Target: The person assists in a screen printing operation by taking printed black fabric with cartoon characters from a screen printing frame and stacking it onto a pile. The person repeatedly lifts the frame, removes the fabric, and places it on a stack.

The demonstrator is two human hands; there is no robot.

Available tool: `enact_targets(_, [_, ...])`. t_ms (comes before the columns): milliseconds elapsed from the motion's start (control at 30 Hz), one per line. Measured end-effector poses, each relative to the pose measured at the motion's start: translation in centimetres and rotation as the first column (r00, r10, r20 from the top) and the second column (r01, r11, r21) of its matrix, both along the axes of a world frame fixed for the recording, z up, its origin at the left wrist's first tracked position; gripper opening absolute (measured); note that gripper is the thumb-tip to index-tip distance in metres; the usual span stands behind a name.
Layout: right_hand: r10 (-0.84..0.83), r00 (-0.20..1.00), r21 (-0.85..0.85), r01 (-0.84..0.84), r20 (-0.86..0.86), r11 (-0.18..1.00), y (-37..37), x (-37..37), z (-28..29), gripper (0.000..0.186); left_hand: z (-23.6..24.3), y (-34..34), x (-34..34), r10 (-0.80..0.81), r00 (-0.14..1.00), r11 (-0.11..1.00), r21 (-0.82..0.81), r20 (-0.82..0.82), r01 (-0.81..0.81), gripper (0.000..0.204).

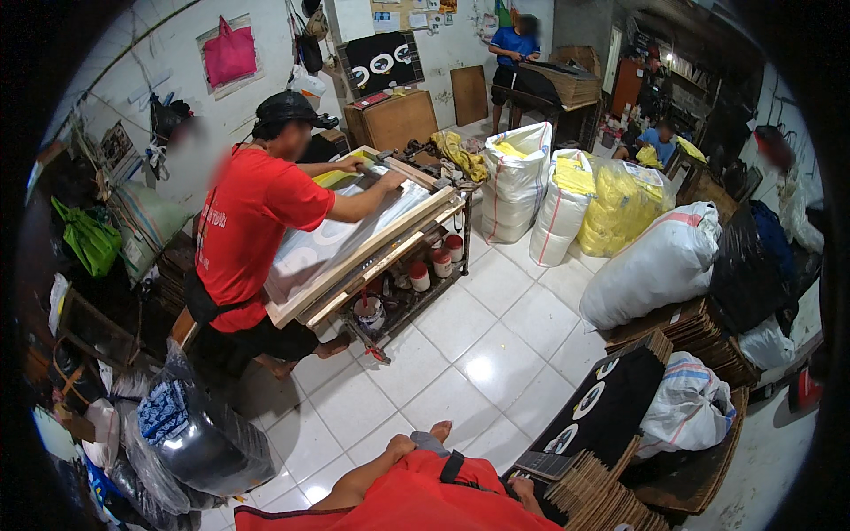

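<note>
My left forearm reaches in from the lower edge, and my left hand (pixel 400 446) is in front of my red shirt (pixel 407 497), beside a small grey patch. Its fingers are too small to make out. My right hand (pixel 524 488) is low beside the shirt, next to a stack of brown cardboard sheets (pixel 580 496) and a black cloth panel (pixel 602 403) with white oval prints. Whether it touches the stack, I cannot tell; its fingers are partly hidden. A bare foot (pixel 441 431) shows on the tiles just ahead of me.
At left, a co-worker in red (pixel 266 199) bends over a wooden-framed screen (pixel 354 230) on a table with red-and-white cans (pixel 442 262) below. White sacks (pixel 515 190) stand beyond; a full sack (pixel 655 261) lies right. A person in blue (pixel 513 44) stands far back.
</note>
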State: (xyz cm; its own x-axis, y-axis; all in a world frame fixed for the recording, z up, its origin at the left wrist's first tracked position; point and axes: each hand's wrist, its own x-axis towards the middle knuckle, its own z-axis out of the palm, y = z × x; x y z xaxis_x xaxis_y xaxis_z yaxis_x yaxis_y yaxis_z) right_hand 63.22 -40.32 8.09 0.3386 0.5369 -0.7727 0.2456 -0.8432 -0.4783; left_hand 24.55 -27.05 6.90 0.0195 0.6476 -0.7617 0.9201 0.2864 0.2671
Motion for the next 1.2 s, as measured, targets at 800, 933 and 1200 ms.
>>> enact_targets(800, [0.330,0.931,-0.003,-0.333,0.154,0.943,-1.4,1.4,-4.7,0.021,1.0,-0.6,0.2,0.051,0.999,0.998,-0.024,0.010,-0.050,0.043])
enact_targets(933, [0.323,0.938,0.038,-0.330,0.128,0.943,-1.7,1.2,-4.2,0.019,1.1,-0.7,0.2,0.108,0.994,0.994,-0.026,0.027,-0.107,0.041])
enact_targets(1200, [0.147,0.989,0.053,-0.149,0.032,0.987,-1.6,1.0,-3.3,0.019,0.9,-1.1,0.1,0.144,0.989,0.990,-0.003,0.034,-0.144,0.041])
